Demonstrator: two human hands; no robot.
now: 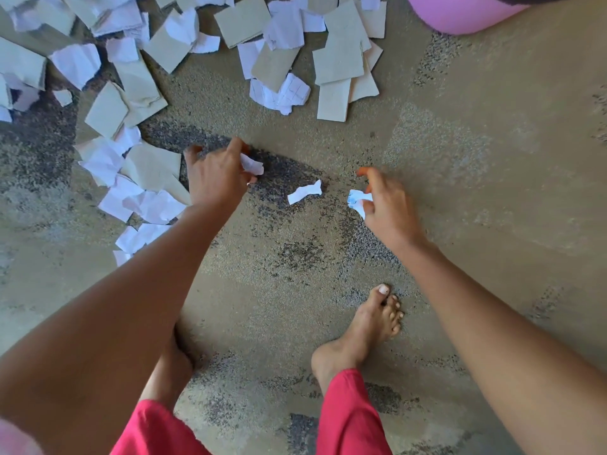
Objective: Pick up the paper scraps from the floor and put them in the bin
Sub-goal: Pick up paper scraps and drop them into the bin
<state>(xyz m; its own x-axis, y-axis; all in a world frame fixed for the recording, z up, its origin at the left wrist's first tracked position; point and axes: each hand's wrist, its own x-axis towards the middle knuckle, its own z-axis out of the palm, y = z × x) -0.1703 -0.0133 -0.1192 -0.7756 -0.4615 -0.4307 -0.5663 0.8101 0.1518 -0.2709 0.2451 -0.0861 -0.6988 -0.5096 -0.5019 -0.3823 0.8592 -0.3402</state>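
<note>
My left hand [215, 177] is low over the floor, its fingers closed on a small white paper scrap [252, 165]. My right hand [386, 200] pinches another crumpled white scrap with blue marks [356, 198]. Between the two hands a loose white scrap [304, 192] lies on the floor. A large scatter of white paper and brown card pieces [157, 60] covers the floor at the top and left. The pink bin [460, 13] shows only partly at the top right edge.
My two bare feet, the right one [364, 326], stand on the speckled concrete floor [476, 159] below the hands, with red trouser legs [348, 415] at the bottom. More scraps [144, 205] lie just left of my left wrist.
</note>
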